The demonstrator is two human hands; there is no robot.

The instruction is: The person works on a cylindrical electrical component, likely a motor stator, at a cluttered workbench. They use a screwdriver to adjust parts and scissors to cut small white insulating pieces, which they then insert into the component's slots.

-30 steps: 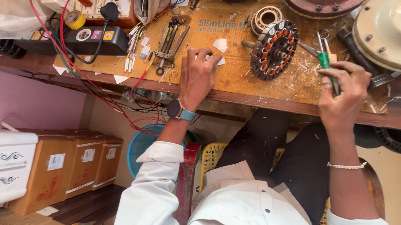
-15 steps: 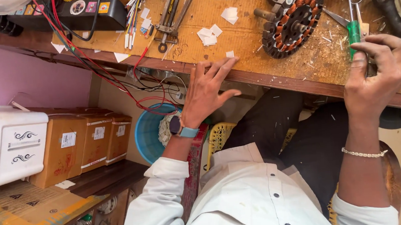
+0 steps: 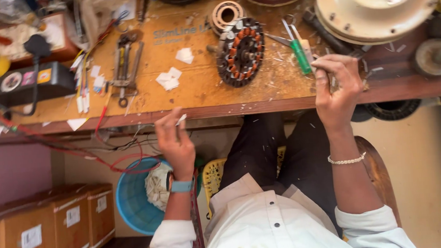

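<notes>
The left hand [image 3: 174, 143] is now hanging just off the near edge of the bench [image 3: 203, 96], pinching a small white paper slip [image 3: 181, 120] between thumb and fingertips; half a second ago that hand was spread open and flat at the bench edge with nothing in it, so the slip is only now being picked up and lifted clear of the wood. That is leaving the other slips [image 3: 169, 80] lying loose on the benchtop, left of the stator [image 3: 240, 51], which is sitting untouched between the two hands. The held slip is pointing up and to the right, toward the bench edge, with its long axis running along that slant, though it is too small to read finely. The right hand [image 3: 336, 87] is resting on the bench edge, fingers curled round something thin and pale that I cannot make out. Where it was gripping the green screwdriver [image 3: 300, 55] before, that tool is now lying on the bench just left of its knuckles, its handle running up and slightly left, away from the person, beside a pair of scissors [image 3: 282, 37].
</notes>
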